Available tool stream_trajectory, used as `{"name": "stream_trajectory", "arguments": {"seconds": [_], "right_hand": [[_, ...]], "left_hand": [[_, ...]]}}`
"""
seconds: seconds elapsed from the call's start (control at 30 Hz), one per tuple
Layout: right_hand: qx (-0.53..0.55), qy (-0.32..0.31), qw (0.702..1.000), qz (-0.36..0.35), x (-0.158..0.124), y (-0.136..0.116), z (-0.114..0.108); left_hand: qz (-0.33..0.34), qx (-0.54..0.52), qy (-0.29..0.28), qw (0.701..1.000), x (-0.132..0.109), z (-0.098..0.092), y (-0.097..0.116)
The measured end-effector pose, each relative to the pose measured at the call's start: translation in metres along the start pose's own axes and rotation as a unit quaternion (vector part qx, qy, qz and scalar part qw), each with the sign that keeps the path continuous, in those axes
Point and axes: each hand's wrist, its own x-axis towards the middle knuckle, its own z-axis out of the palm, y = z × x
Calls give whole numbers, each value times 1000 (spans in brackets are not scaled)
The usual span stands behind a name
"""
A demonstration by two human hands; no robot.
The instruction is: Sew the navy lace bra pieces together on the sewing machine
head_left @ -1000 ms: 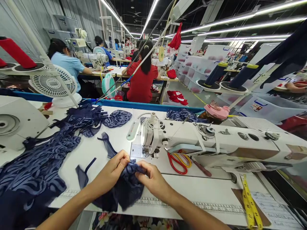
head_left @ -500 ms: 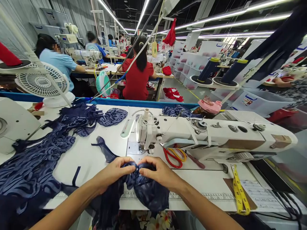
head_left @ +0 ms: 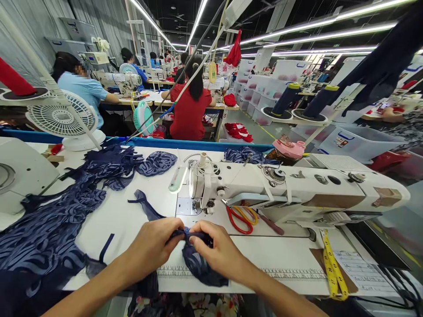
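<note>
Between my hands is a navy patterned bra (head_left: pixel 202 269), its middle pinched at the near side of the sewing machine (head_left: pixel 251 182). My left hand (head_left: pixel 157 244) is closed on the fabric just left of the centre. Thumb and fingers of my right hand (head_left: pixel 218 248) grip it on the other side, close to the left fingertips. One cup hangs below my right hand towards the table's front edge. A thin strap (head_left: pixel 148 207) stretches away on the table past my left hand. The needle area lies just beyond my fingers, with no cloth under it.
Red-handled scissors (head_left: pixel 238 220) lie under the machine arm. A pile of navy patterned pieces (head_left: pixel 49 229) covers the left side. A yellow tape measure (head_left: pixel 332 268) hangs over the front edge at right. A white fan (head_left: pixel 62 114) and co-workers are beyond the table.
My left hand has rolled over, its back now turned more upward. The bra has turned in my fingers, and less of its left part shows. The view has shifted slightly.
</note>
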Motion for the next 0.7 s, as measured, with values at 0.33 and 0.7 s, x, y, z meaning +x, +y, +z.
{"name": "stream_trajectory", "arguments": {"seconds": [0.33,0.7], "right_hand": [[-219,79,921,-313,18,-5,34],[-259,84,884,-379,38,14,59]], "left_hand": [[111,14,236,965,-52,-1,-25],[96,107,334,931,-86,28,-24]]}}
